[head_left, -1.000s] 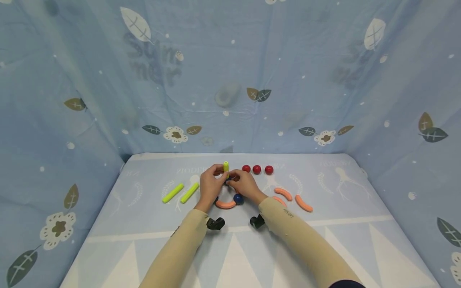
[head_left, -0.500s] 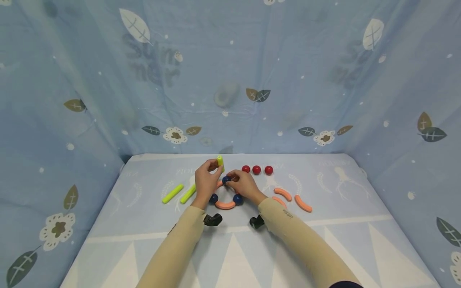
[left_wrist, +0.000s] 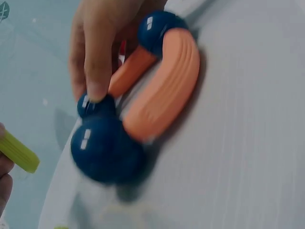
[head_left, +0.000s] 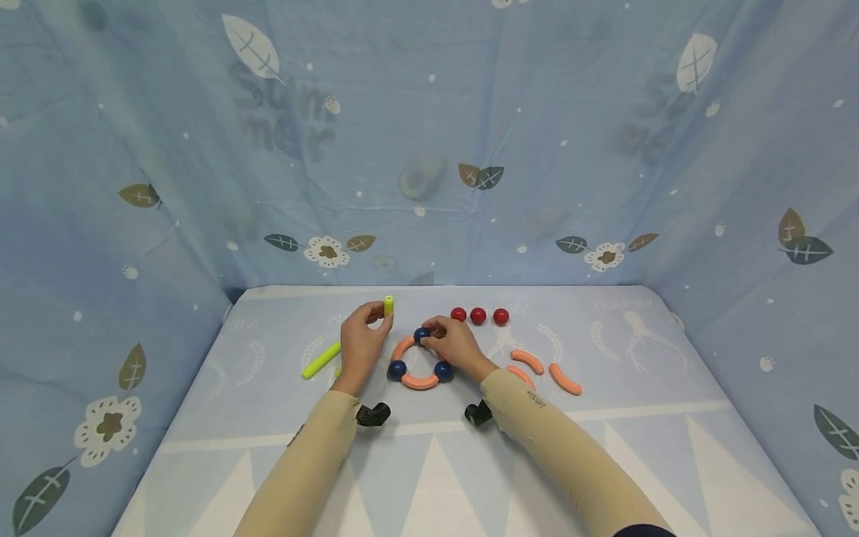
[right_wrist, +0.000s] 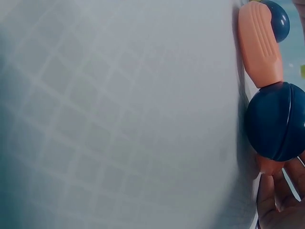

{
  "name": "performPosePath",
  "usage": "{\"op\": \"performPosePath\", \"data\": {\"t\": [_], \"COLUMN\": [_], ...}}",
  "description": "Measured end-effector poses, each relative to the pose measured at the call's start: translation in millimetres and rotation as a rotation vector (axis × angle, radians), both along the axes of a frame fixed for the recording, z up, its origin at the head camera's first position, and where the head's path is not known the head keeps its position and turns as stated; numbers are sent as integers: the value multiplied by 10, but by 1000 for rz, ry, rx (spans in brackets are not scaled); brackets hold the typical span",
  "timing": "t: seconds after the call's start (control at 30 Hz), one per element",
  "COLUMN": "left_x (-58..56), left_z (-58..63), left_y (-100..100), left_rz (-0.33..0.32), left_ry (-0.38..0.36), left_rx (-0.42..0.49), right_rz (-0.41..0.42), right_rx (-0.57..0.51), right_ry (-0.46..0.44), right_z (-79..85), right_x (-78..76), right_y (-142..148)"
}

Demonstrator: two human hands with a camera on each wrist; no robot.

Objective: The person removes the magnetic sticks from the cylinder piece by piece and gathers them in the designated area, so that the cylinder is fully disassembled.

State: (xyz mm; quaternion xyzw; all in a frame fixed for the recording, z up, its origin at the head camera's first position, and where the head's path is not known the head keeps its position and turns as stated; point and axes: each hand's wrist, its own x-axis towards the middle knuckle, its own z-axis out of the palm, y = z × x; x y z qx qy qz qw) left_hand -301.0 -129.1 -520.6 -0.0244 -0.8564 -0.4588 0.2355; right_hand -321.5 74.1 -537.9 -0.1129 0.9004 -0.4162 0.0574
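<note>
In the head view, my left hand [head_left: 362, 344] pinches a short yellow-green rod [head_left: 388, 306] upright between thumb and fingers, left of the ring. That rod [left_wrist: 20, 151] shows at the left edge of the left wrist view. On the table lies a ring of curved orange rods [head_left: 420, 382] joined by blue balls [head_left: 397, 370]. My right hand [head_left: 459, 347] pinches the ring's far blue ball [head_left: 421, 335] and covers part of its right side. In the right wrist view, a blue ball [right_wrist: 274, 121] stands near the fingers [right_wrist: 267, 193].
Three red balls [head_left: 479, 317] line up behind the right hand. Several loose curved orange rods [head_left: 566, 380] lie to the right. At the left is a yellow-green rod [head_left: 321, 361], with another mostly hidden behind the left hand. A patterned blue curtain [head_left: 429, 149] surrounds the table.
My left hand has moved left, away from the far blue ball, carrying the yellow-green rod. It now covers most of one loose rod. The right hand stays on the ball.
</note>
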Motion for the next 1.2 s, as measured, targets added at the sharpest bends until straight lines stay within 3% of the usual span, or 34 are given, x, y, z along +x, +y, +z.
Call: {"op": "performPosePath", "data": {"t": [0.17, 0.4, 0.8, 1.2], "left_x": [19, -15, -82, -112], "left_z": [10, -59, -103, -116], "left_y": [-158, -353, -565, -602], "left_rz": [11, 2, -63, -58], "left_ry": [3, -68, -128, -211], "left_rx": [-98, -285, -618, -706], "right_rz": [1, -1, -6, -8], "right_rx": [-12, -15, -20, -24], "right_ry": [-13, -18, -11, -11], "right_z": [-2, -3, -8, -17], "right_x": [6, 9, 16, 20], "right_y": [3, 6, -12, -7]}}
